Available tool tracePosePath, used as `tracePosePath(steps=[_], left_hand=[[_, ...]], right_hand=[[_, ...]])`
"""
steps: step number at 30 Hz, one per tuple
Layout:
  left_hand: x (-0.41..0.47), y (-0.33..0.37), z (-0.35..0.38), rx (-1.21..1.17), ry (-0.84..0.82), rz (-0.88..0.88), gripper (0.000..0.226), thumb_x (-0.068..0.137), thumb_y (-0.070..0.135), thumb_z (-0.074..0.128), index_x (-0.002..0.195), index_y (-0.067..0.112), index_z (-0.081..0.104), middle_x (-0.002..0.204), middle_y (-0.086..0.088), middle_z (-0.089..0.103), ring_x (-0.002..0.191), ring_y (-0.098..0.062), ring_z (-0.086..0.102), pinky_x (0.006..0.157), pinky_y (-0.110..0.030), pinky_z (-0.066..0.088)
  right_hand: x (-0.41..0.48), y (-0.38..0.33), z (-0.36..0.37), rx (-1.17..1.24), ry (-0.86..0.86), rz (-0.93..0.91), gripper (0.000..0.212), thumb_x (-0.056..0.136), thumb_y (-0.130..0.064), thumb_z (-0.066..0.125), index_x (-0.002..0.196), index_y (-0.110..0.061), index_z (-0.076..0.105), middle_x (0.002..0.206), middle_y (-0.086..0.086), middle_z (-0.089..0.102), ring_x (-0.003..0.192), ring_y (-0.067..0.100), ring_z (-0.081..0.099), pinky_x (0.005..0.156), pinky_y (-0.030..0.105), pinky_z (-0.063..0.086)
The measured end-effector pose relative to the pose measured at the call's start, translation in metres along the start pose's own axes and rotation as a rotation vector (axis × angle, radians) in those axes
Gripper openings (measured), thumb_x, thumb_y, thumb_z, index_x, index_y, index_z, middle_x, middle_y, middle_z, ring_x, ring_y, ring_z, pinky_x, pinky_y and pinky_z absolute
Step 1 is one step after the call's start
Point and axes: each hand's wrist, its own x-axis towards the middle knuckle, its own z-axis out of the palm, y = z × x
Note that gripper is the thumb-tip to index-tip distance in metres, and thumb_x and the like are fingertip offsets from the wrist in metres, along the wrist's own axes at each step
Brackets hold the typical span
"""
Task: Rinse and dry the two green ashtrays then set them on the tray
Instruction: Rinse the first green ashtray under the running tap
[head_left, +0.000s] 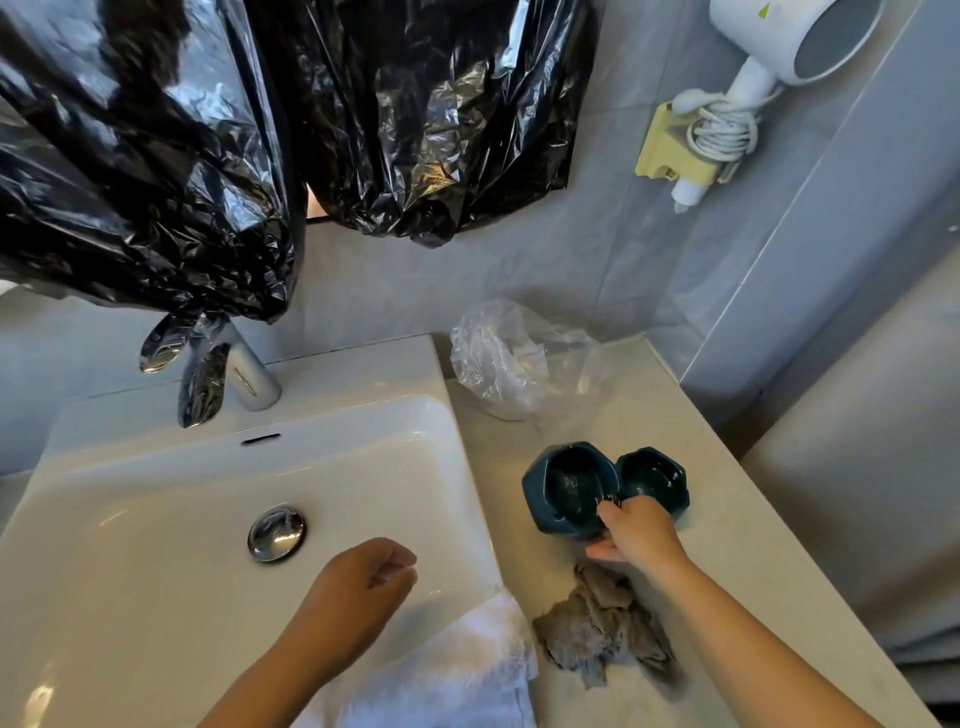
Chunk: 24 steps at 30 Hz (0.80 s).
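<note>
On a pale bathroom counter (675, 415) beside a white sink (363, 374), the right hand (639, 532) pinches the near rim of a tilted green ashtray (566, 483). The second ashtray (654, 475) sits just beyond its knuckles. The left hand (358, 587) hangs over the basin, fingers loosely curled, holding nothing.

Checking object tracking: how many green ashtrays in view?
2. The tilted ashtray is gripped by the right hand; the second ashtray sits on the countertop beside it. No others visible.
</note>
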Motion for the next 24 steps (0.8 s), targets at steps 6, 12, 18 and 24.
tracePosePath(steps=[6,12,18,24], left_hand=[[-0.001,0.005,-0.011,-0.046,0.007,0.034,0.008,0.090,0.025,0.060,0.090,0.032,0.065,0.091,0.003,0.073,0.086,-0.008,0.068,0.084,-0.031,0.055],[-0.013,0.016,-0.024,-0.322,0.014,-0.011,0.024,0.096,0.039,0.051,0.096,0.020,0.067,0.093,0.001,0.074,0.086,-0.013,0.070,0.086,-0.039,0.056],[-0.025,0.003,-0.043,-0.572,0.009,-0.089,0.050,0.080,0.062,0.058,0.093,0.014,0.069,0.090,-0.006,0.071,0.082,-0.019,0.067,0.085,-0.039,0.058],[-0.038,-0.022,-0.063,-0.646,0.097,-0.139,0.059,0.061,0.051,0.073,0.091,0.001,0.065,0.080,-0.015,0.060,0.076,-0.026,0.064,0.076,-0.046,0.061]], right_hand=[[-0.054,-0.060,-0.008,-0.137,-0.134,-0.117,0.032,0.097,-0.014,0.048,0.099,0.015,0.062,0.078,0.027,0.072,0.075,0.032,0.074,0.072,0.032,0.059],[-0.107,-0.105,0.013,-0.377,-0.288,-0.263,0.026,0.097,-0.017,0.046,0.083,-0.001,0.061,0.076,0.020,0.074,0.071,0.028,0.074,0.077,0.036,0.061],[-0.138,-0.126,0.048,-0.544,-0.335,-0.350,0.023,0.093,-0.021,0.049,0.079,-0.004,0.057,0.066,0.016,0.072,0.062,0.023,0.072,0.078,0.036,0.060],[-0.151,-0.141,0.085,-0.568,-0.381,-0.455,0.026,0.090,-0.019,0.048,0.076,0.000,0.059,0.070,0.020,0.072,0.062,0.024,0.072,0.078,0.040,0.060]])
